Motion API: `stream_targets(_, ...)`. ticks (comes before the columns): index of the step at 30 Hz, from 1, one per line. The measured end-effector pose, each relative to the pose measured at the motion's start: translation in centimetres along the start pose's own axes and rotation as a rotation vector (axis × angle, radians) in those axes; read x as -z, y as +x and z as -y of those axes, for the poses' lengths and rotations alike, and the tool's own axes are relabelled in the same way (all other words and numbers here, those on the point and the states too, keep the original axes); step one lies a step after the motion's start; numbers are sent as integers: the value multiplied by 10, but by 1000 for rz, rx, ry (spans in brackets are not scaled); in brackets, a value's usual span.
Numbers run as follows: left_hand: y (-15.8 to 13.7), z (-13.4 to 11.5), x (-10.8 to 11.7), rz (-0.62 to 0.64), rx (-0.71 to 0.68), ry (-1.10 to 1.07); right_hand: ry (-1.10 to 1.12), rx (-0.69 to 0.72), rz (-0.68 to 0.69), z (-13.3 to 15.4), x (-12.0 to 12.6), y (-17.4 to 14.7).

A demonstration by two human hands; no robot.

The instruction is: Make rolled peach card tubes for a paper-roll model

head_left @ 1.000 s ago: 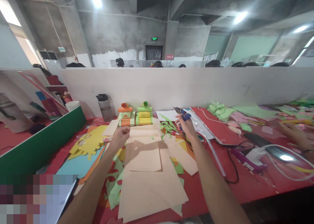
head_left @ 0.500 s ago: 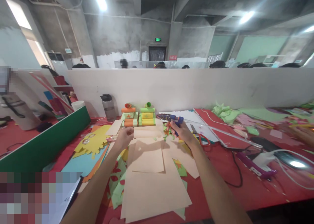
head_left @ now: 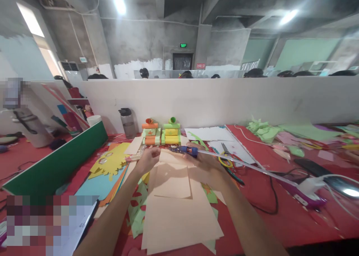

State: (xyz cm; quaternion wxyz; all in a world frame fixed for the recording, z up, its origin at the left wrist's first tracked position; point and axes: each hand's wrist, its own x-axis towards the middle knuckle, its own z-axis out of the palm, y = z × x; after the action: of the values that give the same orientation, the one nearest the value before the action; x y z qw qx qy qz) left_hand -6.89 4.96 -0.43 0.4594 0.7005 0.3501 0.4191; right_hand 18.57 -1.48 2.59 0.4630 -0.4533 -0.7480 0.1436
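Note:
My right hand (head_left: 206,170) is wrapped round a dark blue glue gun (head_left: 181,150), whose tip points left over the top of a peach paper strip (head_left: 171,157). A long clear glue stick (head_left: 246,161) runs out of its back to the right. My left hand (head_left: 148,160) pinches the strip's left end; the fingertips are partly hidden. Below the strip lies a small peach sheet (head_left: 172,183) on larger peach sheets (head_left: 179,226). Behind my hands stand two paper-roll models, one orange and green (head_left: 150,132), the other yellow and green (head_left: 171,132).
Scissors (head_left: 226,151) and pliers (head_left: 235,176) lie right of my right hand. Farther right are a purple power strip (head_left: 307,200) and a phone (head_left: 336,181). Yellow cut paper (head_left: 109,160), a green divider (head_left: 58,159) and a bottle (head_left: 128,123) are left. A white partition (head_left: 213,102) stands behind.
My right hand has brought the glue gun left and lower, its tip now by the strip near my left hand. The view has shifted slightly.

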Motion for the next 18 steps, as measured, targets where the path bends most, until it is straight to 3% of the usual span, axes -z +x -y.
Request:
stream_targets(8,3,4,2,-50,-13,28,-184,117,151,6,3,15)
stream_targets(18,1,2,-1,-81,-108,214,-162,127,96,1,-6,14)
